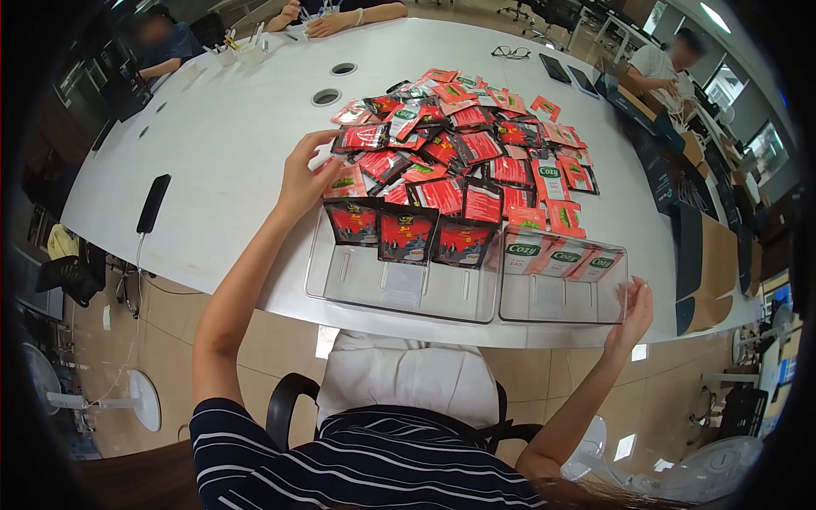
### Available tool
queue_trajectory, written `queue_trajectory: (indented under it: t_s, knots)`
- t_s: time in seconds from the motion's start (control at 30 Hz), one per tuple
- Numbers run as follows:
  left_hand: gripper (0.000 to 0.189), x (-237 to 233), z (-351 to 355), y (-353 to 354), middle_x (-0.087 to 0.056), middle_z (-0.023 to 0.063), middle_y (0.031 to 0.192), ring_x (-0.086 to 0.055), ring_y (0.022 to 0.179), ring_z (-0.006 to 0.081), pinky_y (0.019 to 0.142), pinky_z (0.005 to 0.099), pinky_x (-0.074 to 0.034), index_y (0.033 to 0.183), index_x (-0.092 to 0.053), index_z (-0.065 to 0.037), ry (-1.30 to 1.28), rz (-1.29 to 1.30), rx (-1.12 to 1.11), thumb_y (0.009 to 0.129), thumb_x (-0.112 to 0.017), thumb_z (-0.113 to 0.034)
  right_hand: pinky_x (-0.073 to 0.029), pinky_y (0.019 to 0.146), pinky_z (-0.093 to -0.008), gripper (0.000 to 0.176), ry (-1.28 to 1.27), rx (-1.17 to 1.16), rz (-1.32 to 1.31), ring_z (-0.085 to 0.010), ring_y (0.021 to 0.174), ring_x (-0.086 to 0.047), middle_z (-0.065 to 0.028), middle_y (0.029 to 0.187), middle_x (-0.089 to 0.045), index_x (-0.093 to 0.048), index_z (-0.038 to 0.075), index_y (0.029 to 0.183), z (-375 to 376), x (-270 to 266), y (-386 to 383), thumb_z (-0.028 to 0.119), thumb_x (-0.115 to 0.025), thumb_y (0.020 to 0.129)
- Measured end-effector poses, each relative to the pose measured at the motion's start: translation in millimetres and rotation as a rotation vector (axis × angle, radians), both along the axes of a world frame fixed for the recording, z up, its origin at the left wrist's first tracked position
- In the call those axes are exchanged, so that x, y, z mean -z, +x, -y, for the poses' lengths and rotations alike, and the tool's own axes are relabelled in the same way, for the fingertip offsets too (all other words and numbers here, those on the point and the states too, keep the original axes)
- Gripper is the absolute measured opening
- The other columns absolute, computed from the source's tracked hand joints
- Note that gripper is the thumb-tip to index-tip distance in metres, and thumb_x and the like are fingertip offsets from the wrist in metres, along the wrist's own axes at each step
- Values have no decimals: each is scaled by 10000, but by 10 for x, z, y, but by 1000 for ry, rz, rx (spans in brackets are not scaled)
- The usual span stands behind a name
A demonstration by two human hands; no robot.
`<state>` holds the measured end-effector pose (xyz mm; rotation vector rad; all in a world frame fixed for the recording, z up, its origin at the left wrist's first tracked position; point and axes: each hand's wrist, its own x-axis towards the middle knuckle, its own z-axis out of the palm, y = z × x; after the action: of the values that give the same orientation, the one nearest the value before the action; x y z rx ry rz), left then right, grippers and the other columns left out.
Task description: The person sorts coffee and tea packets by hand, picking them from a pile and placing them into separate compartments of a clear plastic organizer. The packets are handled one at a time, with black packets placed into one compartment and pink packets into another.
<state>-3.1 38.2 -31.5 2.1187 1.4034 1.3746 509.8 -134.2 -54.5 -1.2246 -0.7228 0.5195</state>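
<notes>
My left hand reaches into the left side of a heap of red and dark sachets on the white table; its fingers touch a packet, though a grip is hard to make out. My right hand rests open against the right end of a clear plastic organizer. That bin holds three pale Cozy sachets standing upright. A second clear bin to its left holds three dark red sachets upright.
A black phone lies at the table's left edge. Glasses and two phones lie at the far side. Other people sit at the far left, far middle and far right. Two round cable holes are in the tabletop.
</notes>
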Motion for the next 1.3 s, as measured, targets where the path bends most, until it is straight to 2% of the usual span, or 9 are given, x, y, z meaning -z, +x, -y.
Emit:
queue_trajectory:
  t_s: [0.13,0.3,0.4,0.57,0.8,0.93,1.1,1.2,1.3]
  knots:
    - [425,-96,-296,119,-623,117,1143,-577,1073,238,924,330,-434,1190,-574,-40,-72,-96,169,799,-693,-156,-472,734,-216,275,9,14,14,-87,741,-566,-39,789,-610,-586,-18,1015,-4,-13,-15,223,-458,980]
    - [617,-180,-758,467,-640,177,1008,-612,921,311,795,385,-473,1281,-499,-48,-173,-489,231,830,-630,-449,-461,725,-214,267,22,19,15,-87,739,-565,-40,786,-610,-585,-19,1019,-2,-14,-24,212,-458,979]
    - [577,-55,-953,623,-634,192,924,-611,856,321,734,403,-472,1250,-517,-42,92,-602,185,854,-590,-455,-453,716,-211,255,25,13,19,-84,738,-562,-36,784,-609,-585,-16,1021,-3,9,-7,201,-457,979]
    - [362,-150,-961,687,-638,175,815,-618,739,323,686,415,-476,1227,-548,-92,32,-755,95,871,-517,-151,-435,697,-199,239,-25,3,49,-74,732,-553,-21,784,-606,-604,1,996,-18,11,10,189,-458,977]
    - [422,-311,-629,421,-670,139,928,-660,831,251,710,332,-512,1196,-572,-97,107,-192,137,781,-590,-21,-453,706,-214,262,-125,-75,222,-80,744,-585,-40,819,-641,-621,-7,988,-199,-482,148,205,-471,968]
    - [341,-202,-452,400,-668,78,912,-626,814,107,720,257,-491,1156,-557,-26,61,190,61,817,-554,1,-474,720,-242,239,-173,-260,545,-101,762,-609,-42,847,-659,-646,7,976,-574,-967,26,201,-511,940]
    - [193,122,-441,331,-503,-27,707,-421,603,46,557,188,-365,995,-555,-39,-11,585,153,943,-394,-132,-486,772,-305,338,-369,-550,1077,-199,832,-641,-124,918,-673,-641,17,1041,-1313,-959,-193,280,-642,828]
    - [223,58,-351,189,-400,-55,650,-329,553,38,495,190,-273,885,-522,-90,-425,1004,224,961,-366,-230,-480,826,-334,542,-534,-538,1313,-240,891,-637,-135,967,-659,-594,6,1137,-1725,-794,-367,347,-737,740]
    - [328,-115,-172,237,-315,-65,620,-271,531,44,466,202,-207,840,-481,-143,-499,999,184,962,-354,-420,-481,827,-356,714,-491,-506,1392,-276,901,-633,-144,1005,-647,-540,12,1199,-2089,-527,-421,393,-794,651]
